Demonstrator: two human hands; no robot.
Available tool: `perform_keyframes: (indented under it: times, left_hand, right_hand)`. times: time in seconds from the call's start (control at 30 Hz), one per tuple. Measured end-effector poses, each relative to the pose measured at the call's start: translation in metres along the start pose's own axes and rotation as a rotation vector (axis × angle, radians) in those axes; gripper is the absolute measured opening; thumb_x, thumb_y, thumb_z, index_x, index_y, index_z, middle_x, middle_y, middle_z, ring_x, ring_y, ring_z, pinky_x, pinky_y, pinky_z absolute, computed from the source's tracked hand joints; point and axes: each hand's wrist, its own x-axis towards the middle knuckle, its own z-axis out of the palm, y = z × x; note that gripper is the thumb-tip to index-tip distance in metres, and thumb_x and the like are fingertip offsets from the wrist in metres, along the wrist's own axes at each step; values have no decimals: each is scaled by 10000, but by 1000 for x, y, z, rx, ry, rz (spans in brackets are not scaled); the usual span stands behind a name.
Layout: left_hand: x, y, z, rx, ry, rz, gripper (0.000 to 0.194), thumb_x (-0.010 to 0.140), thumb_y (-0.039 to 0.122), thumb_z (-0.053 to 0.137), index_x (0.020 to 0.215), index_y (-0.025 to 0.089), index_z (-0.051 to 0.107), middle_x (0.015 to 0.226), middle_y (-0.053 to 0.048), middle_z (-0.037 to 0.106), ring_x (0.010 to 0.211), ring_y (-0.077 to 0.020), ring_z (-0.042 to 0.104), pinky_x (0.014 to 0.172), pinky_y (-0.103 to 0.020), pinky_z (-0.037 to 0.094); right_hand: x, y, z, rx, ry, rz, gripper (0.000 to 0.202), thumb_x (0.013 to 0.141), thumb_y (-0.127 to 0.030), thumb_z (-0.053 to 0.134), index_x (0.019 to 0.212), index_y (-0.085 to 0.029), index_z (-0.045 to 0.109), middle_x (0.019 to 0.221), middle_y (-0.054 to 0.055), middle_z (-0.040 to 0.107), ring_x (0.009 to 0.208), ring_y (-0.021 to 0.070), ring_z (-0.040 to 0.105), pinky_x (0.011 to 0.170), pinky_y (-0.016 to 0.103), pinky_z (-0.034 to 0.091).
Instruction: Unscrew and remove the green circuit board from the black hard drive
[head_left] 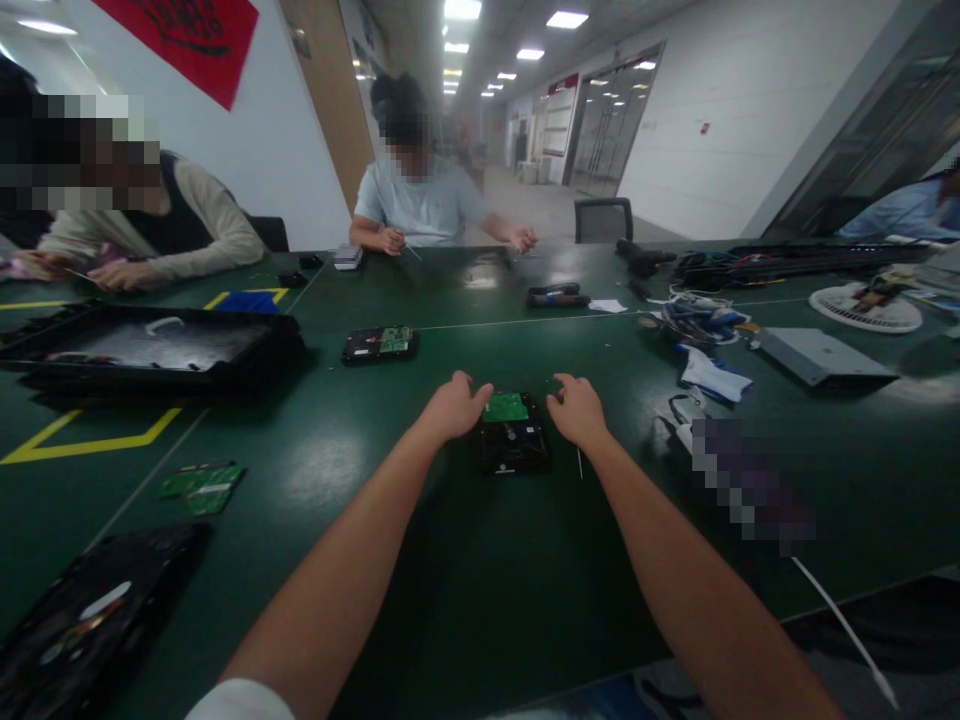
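Observation:
A black hard drive lies flat on the green table in front of me, with a green circuit board at its far end. My left hand is at the left edge of the drive, thumb close to the board and fingers apart, with nothing visible in it. On the other side, my right hand hovers just right of the drive, thumb and forefinger parted. A thin pale rod shows beneath that wrist; whether the hand touches it is hidden.
Another drive lies further off. At left are a black tray-like housing, a loose circuit board and a black casing. Cables, a grey metal box and a white cable are right. Co-workers sit across the table.

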Motion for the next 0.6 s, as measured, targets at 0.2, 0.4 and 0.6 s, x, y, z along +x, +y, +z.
perform_keyframes:
  times: [0.2, 0.4, 0.6]
  left_hand:
    - [-27, 39, 8, 208, -71, -53, 964, 845, 887, 411, 1399, 99, 459, 1300, -301, 653, 1149, -434, 681, 878, -445, 529]
    - [-45, 60, 24, 293, 2, -35, 1255, 700, 994, 439, 1560, 89, 311, 1385, -317, 565, 1235, -463, 599, 946, -489, 519]
    - [-64, 75, 43, 417, 53, -12, 1399, 634, 992, 514, 1632, 65, 197, 1548, -364, 397, 1379, -548, 439, 1069, -612, 424]
  right_hand:
    - [16, 11, -2, -4, -34, 35, 435, 911, -340, 662, 1303, -153, 670, 1080, 112, 710, 963, 233, 663, 858, 344, 495]
    - [9, 9, -6, -2, 2, 29, 211, 920, -255, 628, 1086, -174, 730, 1067, 81, 731, 970, 191, 660, 876, 299, 475]
    - [6, 3, -4, -56, 32, 18, 127, 923, -245, 615, 930, -177, 722, 982, 86, 725, 943, 211, 645, 873, 317, 455]
